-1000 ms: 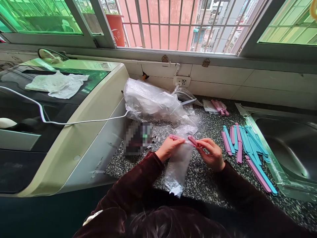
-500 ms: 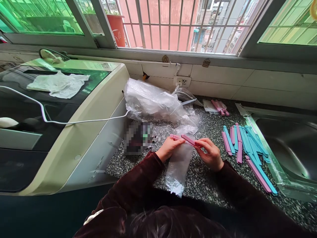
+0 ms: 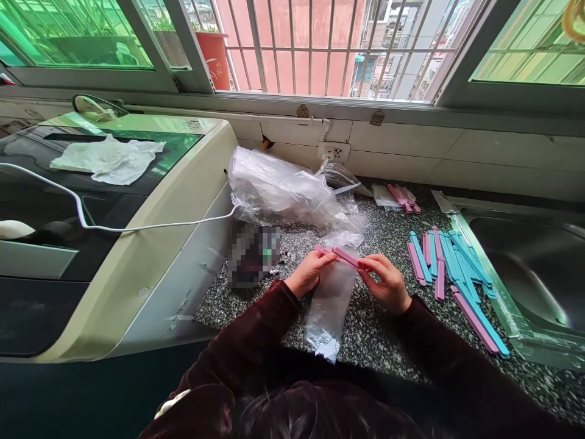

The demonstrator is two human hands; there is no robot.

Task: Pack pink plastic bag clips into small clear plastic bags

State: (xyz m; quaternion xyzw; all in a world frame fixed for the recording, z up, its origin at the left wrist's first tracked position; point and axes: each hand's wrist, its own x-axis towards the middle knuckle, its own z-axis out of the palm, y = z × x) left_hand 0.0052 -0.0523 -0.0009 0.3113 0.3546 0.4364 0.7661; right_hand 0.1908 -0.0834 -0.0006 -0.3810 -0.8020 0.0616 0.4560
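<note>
The person's left sleeve (image 3: 256,326) is long, dark maroon and velvety; the right sleeve (image 3: 452,360) matches. A whitish patch (image 3: 172,403) marks the left sleeve's outer edge, loose hair (image 3: 274,419) showing to its right.

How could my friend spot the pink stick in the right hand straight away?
Find the shiny metal sink on the picture's right, then look left across the black-and-white speckled counter to the bare right hand. It pinches the end of a slim pink plastic stick. The pink and blue plastic sticks near the sink lie on the counter; this one is between fingers.
</note>
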